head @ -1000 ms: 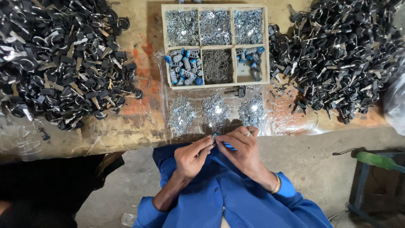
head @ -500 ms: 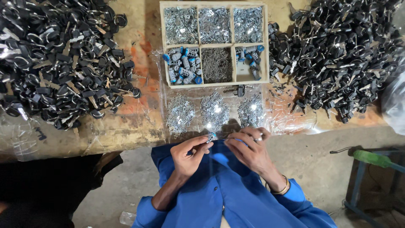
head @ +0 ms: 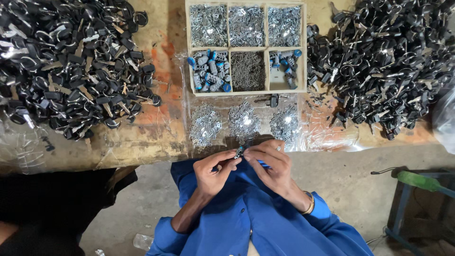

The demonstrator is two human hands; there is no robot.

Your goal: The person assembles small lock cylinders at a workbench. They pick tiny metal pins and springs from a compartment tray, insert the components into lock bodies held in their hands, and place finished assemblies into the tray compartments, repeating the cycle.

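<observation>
- The left hand [head: 214, 171] and the right hand [head: 271, 163] met just in front of the worktop [head: 142, 132], above the person's blue clothes [head: 256, 223].
- Both hands held one small part [head: 240, 151] between them. It was tiny, with a bit of blue and silver on it.
- The fingers [head: 231, 160] of the left hand were pinched close on the small part from the left side.
- The fingers [head: 258, 150] of the right hand curled over the small part from the right side and gripped it too.
- The small part sat right at the near edge of the worktop, just below the middle shiny pile.
- Three little piles of shiny metal bits [head: 244, 121] lay in a row on clear plastic, near the hands.
- Behind them stood a wooden tray [head: 245, 47] with six boxes in it.
- The top three boxes held silver metal bits.
- The bottom left box held blue and silver tubes [head: 208, 71], the bottom middle box held thin dark pins [head: 247, 71], and the bottom right box held a few more blue and silver tubes.
- A small dark piece [head: 271, 100] lay just in front of the tray.
- A big heap of black keys [head: 71, 61] covered the left side of the worktop.
- Another big heap of black keys and rings [head: 384, 57] covered the right side.
- A green-handled tool [head: 419, 181] lay down low on the right, well apart from the hands.
- The right wrist wore a thin band [head: 310, 204].
</observation>
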